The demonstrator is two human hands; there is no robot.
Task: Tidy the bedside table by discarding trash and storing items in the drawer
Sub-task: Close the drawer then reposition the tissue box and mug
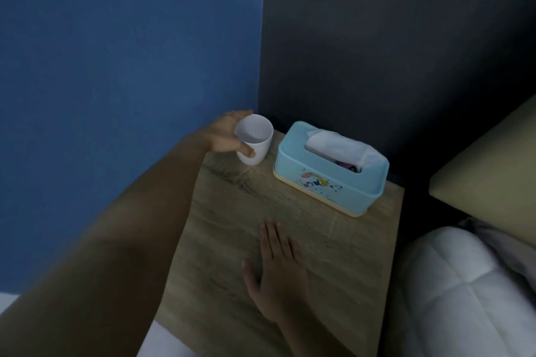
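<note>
A white cup (256, 140) stands at the far left corner of the wooden bedside table (232, 217). My left hand (224, 135) is wrapped around it, thumb across the front and fingers behind. To the cup's right sits a light blue tissue box (324, 180) with a cartoon sticker and white tissue sticking out of its slot. My right hand (275, 272) lies flat, palm down and fingers together, on the near middle of the tabletop, holding nothing. No drawer shows from this angle.
A blue wall stands to the left and a dark wall behind the table. On the right are a tan headboard or pillow (493, 171) and a white quilted duvet (464, 293) close to the table's edge.
</note>
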